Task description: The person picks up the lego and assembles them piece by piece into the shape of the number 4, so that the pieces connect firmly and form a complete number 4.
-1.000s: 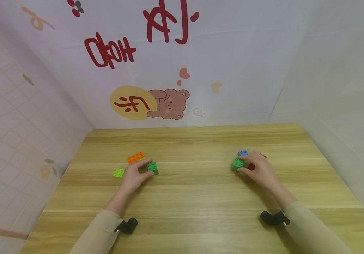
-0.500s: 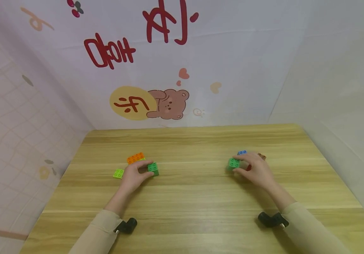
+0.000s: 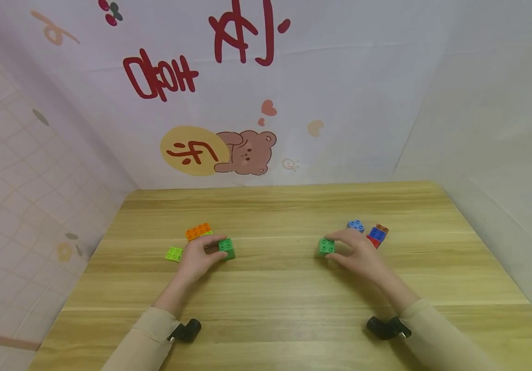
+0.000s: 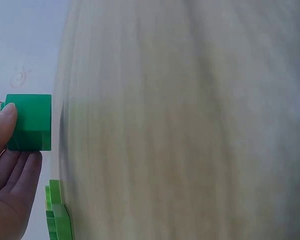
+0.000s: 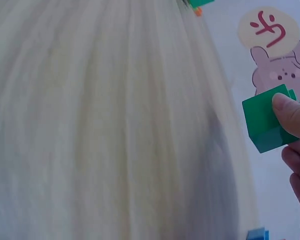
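My left hand (image 3: 196, 261) pinches a green toy brick (image 3: 226, 248) between thumb and fingers, on the left half of the table. In the left wrist view that green brick (image 4: 30, 122) appears slightly apart from the tabletop. Further right, my right hand (image 3: 358, 251) pinches a second green brick (image 3: 327, 246), studs up. The right wrist view shows this brick (image 5: 268, 119) tilted, with the thumb pressed on its side. A wide gap of table lies between the two green bricks.
Beside the left hand lie an orange brick (image 3: 198, 231) and a lime brick (image 3: 173, 253). Behind the right hand are a light blue brick (image 3: 355, 226), a dark blue one (image 3: 377, 234), a red one (image 3: 372, 241) and a brown one (image 3: 382, 228). A printed cloth (image 3: 340, 77) hangs behind the table (image 3: 275, 309).
My right hand has moved left with its green brick, away from the other bricks, uncovering the red and dark blue ones. The left hand has shifted very slightly right.
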Available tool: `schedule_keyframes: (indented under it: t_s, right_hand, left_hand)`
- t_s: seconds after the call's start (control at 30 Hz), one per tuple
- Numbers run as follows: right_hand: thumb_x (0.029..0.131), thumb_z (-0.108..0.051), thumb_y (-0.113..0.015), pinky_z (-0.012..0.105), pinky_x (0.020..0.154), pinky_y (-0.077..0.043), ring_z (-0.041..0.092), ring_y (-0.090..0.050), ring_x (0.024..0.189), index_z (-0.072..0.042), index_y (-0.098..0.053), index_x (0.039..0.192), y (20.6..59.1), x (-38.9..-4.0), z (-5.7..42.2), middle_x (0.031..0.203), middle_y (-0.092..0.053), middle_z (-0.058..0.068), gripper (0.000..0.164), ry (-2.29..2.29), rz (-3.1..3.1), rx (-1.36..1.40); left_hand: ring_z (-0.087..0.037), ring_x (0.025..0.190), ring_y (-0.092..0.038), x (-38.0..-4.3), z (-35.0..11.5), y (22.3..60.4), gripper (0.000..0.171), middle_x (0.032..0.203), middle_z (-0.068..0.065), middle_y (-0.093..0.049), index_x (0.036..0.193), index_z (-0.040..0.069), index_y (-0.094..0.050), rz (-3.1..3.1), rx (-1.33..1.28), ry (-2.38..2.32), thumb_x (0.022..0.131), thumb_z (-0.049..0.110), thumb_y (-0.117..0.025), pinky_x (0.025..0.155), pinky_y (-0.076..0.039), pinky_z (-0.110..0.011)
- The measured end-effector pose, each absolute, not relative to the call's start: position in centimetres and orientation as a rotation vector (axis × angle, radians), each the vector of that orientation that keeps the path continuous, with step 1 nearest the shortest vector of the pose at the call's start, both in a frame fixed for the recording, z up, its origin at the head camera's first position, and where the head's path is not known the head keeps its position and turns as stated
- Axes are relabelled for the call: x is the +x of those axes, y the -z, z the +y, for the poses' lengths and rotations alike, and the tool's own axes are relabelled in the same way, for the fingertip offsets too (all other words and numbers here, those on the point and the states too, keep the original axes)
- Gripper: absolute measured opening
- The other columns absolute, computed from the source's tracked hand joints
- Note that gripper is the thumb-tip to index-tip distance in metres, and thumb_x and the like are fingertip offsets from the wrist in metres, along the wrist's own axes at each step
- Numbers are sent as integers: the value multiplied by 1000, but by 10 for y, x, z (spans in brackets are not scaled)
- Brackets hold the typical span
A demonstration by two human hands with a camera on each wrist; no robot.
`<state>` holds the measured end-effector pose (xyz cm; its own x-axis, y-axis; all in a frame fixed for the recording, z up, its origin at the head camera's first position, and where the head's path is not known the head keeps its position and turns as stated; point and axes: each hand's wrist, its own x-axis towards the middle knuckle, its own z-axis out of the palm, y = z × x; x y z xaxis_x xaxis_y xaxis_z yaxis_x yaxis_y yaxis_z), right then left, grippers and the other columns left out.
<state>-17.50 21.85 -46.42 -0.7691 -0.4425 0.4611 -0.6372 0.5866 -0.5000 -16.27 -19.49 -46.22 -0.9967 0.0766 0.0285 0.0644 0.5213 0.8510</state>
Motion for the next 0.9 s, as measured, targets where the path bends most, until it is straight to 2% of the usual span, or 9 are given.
schedule_keyframes:
  t_s: [0.33, 0.57, 0.9]
  right_hand:
    - [78, -16, -86, 46, 93, -48, 23, -59, 108, -13, -73, 115, 478, -168, 198, 112, -69, -1, 39, -1117, -2680, 775]
    - [77, -17, -87, 45, 93, -48, 21, -61, 105, -13, -73, 114, 486, -170, 188, 109, -70, -2, 40, -1147, -2666, 834]
    - [79, -18, -85, 44, 95, -49, 20, -62, 107, -14, -72, 116, 487, -174, 171, 113, -69, -1, 40, -1234, -2718, 777]
  left_hand:
    - [-28, 104, -67, -161, -188, 459, 41, 119, -14, -68, 122, 3, -69, 2703, 181, -1570, 82, 1, -79, 88, -55, -35]
    - [-27, 102, -68, -160, -179, 456, 40, 117, -14, -68, 120, 4, -70, 2672, 184, -1598, 81, 2, -80, 87, -56, -35]
    - [-26, 103, -68, -159, -155, 447, 39, 115, -11, -68, 118, 7, -72, 2585, 201, -1686, 80, 4, -82, 88, -55, -34]
